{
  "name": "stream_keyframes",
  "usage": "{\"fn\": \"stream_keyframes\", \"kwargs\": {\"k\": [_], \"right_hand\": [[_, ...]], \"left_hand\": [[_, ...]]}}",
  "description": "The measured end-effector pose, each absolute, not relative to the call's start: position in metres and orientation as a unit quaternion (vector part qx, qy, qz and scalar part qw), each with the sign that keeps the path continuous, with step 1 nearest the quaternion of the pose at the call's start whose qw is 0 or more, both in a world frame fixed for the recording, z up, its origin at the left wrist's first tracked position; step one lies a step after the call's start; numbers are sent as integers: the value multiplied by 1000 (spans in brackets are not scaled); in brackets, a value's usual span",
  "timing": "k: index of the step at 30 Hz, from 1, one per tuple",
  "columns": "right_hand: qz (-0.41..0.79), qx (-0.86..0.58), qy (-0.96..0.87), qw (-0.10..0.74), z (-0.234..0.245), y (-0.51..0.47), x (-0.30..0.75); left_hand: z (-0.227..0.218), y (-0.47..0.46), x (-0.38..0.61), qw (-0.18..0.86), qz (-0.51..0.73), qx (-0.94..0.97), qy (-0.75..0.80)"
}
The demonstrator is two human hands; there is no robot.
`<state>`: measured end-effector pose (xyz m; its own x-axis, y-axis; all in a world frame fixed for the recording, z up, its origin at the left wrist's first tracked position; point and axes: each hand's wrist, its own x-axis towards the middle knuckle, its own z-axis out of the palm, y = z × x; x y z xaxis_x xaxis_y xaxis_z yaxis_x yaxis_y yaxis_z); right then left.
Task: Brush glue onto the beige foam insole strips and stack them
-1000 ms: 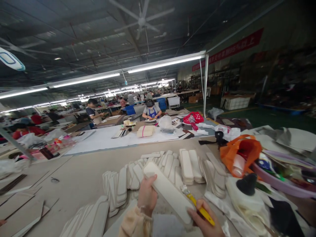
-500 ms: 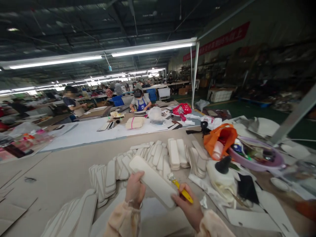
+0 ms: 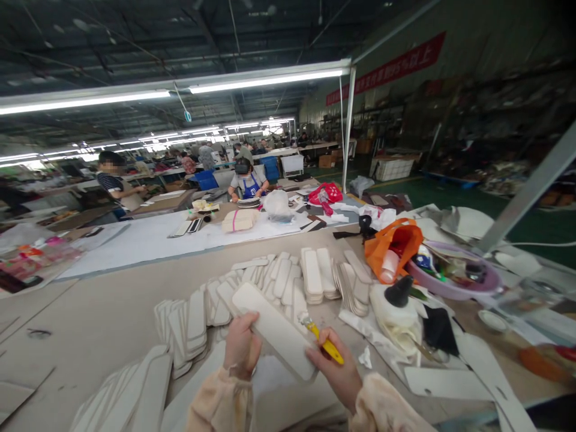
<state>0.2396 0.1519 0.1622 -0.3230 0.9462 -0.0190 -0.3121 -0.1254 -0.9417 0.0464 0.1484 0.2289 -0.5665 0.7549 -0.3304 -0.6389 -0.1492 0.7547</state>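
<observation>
A long cream panel with rounded corners point(image 3: 272, 327) is held up at a slant between my hands. My left hand point(image 3: 243, 345) grips its left edge, thumb on top. My right hand point(image 3: 335, 363) pinches the lower right end of the panel and also holds a small brush with a yellow handle point(image 3: 330, 347). The brush's whitish bristles point up and left, beside the panel's right edge. Behind the panel lie fanned stacks of similar cream panels point(image 3: 197, 318). More of them point(image 3: 135, 384) spread at the lower left.
On the right stand a white bottle with a black cone top point(image 3: 396, 312), an orange bag point(image 3: 391, 246) and a purple basin point(image 3: 488, 285) full of odds and ends. A co-worker point(image 3: 247, 183) sits across the table. A metal post point(image 3: 526, 192) rises at the right.
The view has shifted slightly, so the surroundings sit a little further left and higher. Both hands keep their hold on the panel, and the brush stays in my right hand.
</observation>
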Motion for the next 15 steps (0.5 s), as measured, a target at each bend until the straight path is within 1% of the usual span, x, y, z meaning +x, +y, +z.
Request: {"fn": "stream_keyframes", "kwargs": {"k": [9,15], "right_hand": [[671,-350,-478,446,157,150,238],[663,-364,-442,483,152,146,229]], "left_hand": [[224,148,45,455,754,51,471],[223,147,46,449,759,47,469]]}}
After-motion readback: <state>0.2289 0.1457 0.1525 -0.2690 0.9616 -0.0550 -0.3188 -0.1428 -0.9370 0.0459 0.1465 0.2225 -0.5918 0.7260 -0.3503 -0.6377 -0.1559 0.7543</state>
